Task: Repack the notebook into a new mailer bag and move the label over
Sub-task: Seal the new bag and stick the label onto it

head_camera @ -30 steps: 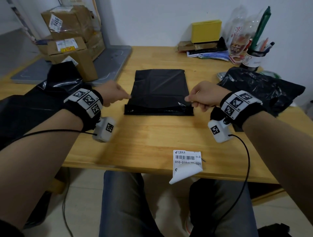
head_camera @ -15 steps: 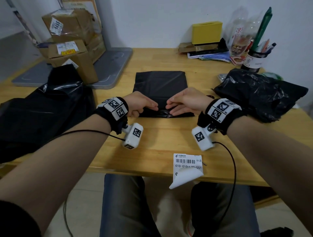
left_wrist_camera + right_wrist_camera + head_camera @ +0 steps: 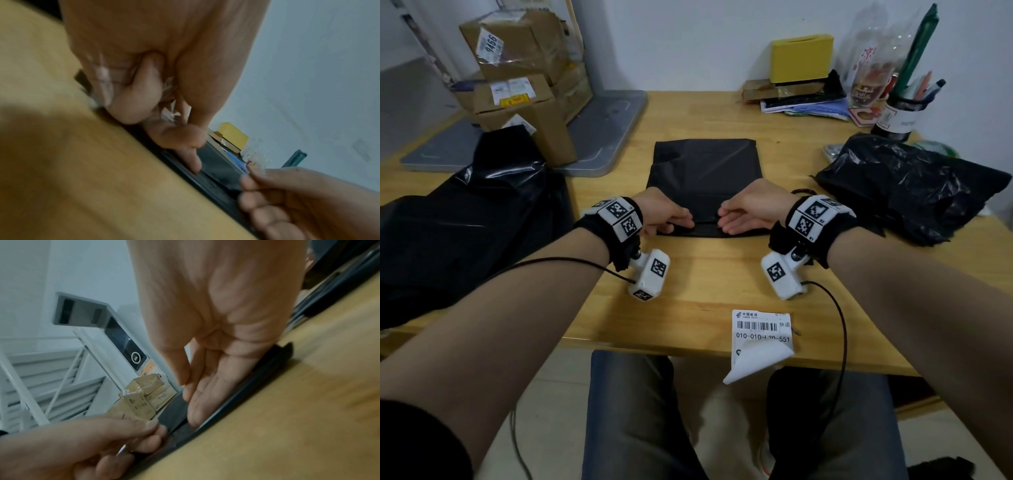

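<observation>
A flat black mailer bag (image 3: 703,171) lies in the middle of the wooden table (image 3: 705,281), its near end folded over into a flap. No notebook shows. My left hand (image 3: 681,219) rests on the flap's left half. Its fingers curl round a crumpled pale strip (image 3: 169,113), and one finger reaches down onto the bag (image 3: 218,168). My right hand (image 3: 729,219) lies on the flap's right half, fingers (image 3: 197,410) straight and flat against the black plastic (image 3: 267,363). The white shipping label (image 3: 760,329) sits at the table's near edge, its lower part curling over it.
A crumpled black bag (image 3: 907,185) lies at the right, and larger black bags (image 3: 465,219) cover the left. Cardboard boxes (image 3: 524,85) stand on a grey tray (image 3: 602,137) at the back left. A yellow box (image 3: 801,58), papers and a pen pot (image 3: 900,116) line the back.
Both hands have come in from the bag's two near corners to the middle of the folded flap. The right hand's fingers have straightened and now lie flat on it.
</observation>
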A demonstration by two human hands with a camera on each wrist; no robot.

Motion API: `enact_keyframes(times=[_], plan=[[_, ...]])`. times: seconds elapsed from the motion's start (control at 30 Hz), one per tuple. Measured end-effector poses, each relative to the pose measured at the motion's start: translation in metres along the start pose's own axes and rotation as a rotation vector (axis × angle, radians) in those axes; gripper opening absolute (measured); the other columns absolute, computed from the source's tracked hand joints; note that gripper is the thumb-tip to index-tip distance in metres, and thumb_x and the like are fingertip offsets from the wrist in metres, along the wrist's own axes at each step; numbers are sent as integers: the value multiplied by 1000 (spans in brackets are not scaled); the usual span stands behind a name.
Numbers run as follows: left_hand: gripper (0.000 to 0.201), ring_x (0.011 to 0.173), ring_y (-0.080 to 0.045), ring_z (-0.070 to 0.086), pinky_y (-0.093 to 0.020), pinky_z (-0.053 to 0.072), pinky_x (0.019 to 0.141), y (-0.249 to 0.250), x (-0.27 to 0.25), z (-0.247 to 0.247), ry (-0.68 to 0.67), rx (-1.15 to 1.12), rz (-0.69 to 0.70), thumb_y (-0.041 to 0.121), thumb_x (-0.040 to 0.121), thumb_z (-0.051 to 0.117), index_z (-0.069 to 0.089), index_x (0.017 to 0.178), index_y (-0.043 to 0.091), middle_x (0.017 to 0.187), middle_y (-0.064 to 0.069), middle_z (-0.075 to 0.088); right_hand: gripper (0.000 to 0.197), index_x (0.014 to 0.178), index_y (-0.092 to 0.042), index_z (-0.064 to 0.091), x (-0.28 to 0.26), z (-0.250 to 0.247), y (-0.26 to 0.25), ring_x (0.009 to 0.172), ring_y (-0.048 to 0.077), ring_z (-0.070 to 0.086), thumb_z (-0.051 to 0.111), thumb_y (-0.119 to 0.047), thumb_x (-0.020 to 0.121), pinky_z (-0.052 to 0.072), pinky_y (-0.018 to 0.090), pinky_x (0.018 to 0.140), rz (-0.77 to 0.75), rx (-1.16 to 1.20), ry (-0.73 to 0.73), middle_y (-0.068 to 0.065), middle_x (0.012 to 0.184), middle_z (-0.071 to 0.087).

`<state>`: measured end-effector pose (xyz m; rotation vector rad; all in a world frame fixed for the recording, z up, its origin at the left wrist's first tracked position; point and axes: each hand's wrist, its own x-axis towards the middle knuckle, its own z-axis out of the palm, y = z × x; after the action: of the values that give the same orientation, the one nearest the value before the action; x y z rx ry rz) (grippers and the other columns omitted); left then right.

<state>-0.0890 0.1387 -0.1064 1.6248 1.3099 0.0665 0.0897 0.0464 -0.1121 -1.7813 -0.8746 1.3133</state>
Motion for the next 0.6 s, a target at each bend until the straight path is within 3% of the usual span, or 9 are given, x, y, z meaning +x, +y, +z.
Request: enact_keyframes(times=[0.17, 0.27, 0.37, 0.4, 0.47, 0.53, 0.6], plan=[[26, 54, -7, 54, -15, 23, 36, -9, -1, -19, 86, -11, -32, 27, 99, 55, 67, 110, 6, 99, 3, 77, 30, 82, -1, 68, 7, -24, 8, 61, 17, 70, 62, -25, 101, 62, 29, 67, 32, -227, 91, 14, 78, 74], [26, 75, -15, 65, -14, 32, 30, -11, -2, -32, 215, -82, -17, 16, 102, 50, 64, 118, 1, 115, -3, 70, 29, 84, -3, 69, 1, -32, 5, 58, 15, 67, 61, -25, 101, 61, 26, 62, 39, -320, 84, 11, 79, 74], [21, 56, -11, 51, -20, 35, 33, -11, -2, -45, 380, -90, 104, 19, 97, 56, 69, 109, 6, 86, -2, 67, 27, 91, -4, 72, -7, -34, -1, 57, 14, 61, 60, -26, 101, 56, 24, 59, -44, -459, 120, 8, 80, 74], [19, 52, -10, 47, -21, 32, 35, -8, -4, -46, 347, -126, 138, 22, 96, 57, 70, 103, 9, 83, 0, 68, 27, 93, -4, 73, -8, -34, -3, 57, 15, 61, 60, -26, 101, 55, 26, 60, -75, -452, 132, 8, 80, 74], [22, 48, -7, 43, -19, 25, 38, 3, -12, -38, 137, -139, 164, 27, 97, 57, 70, 102, 11, 86, 3, 74, 26, 96, -3, 73, -10, -30, -8, 59, 18, 63, 61, -25, 100, 56, 30, 63, -111, -344, 99, 11, 80, 73], [25, 45, -6, 39, -18, 21, 38, 15, -22, -21, -80, -22, 164, 30, 99, 55, 69, 107, 11, 94, 3, 77, 25, 97, -1, 72, -10, -20, -13, 62, 20, 66, 61, -24, 101, 59, 32, 65, -124, -246, 28, 13, 80, 74], [27, 41, -5, 36, -16, 20, 38, 22, -21, -4, -163, 99, 165, 33, 99, 54, 70, 108, 12, 98, 4, 77, 26, 97, 0, 72, -9, -9, -16, 63, 21, 68, 62, -23, 100, 61, 34, 69, -129, -237, -27, 14, 81, 74]])
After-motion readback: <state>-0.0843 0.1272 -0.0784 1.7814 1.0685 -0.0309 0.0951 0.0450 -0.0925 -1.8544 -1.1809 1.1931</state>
